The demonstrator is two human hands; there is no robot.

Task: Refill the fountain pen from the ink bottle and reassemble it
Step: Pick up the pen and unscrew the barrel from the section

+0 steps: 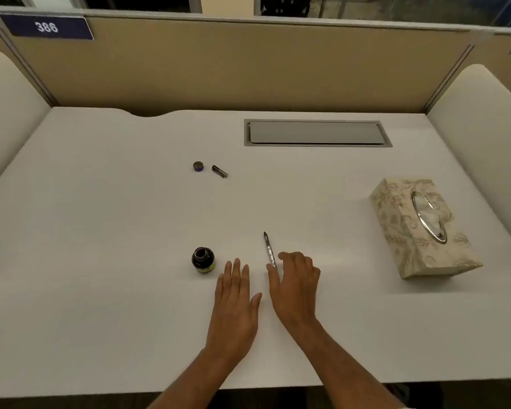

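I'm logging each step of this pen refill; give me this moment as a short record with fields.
left hand: flat, fingers straight, holding nothing
right hand: at the pen's near end; grip unclear
pen: lying on the desk, nib pointing away
ink bottle: uncapped, upright, just left of the left hand
bottle cap: farther back on the desk, beside a small dark pen part
other: tissue box at the right

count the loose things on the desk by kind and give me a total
ink bottle: 1
bottle cap: 1
pen parts: 2, the long nib-end piece and the short dark piece
tissue box: 1
total: 5
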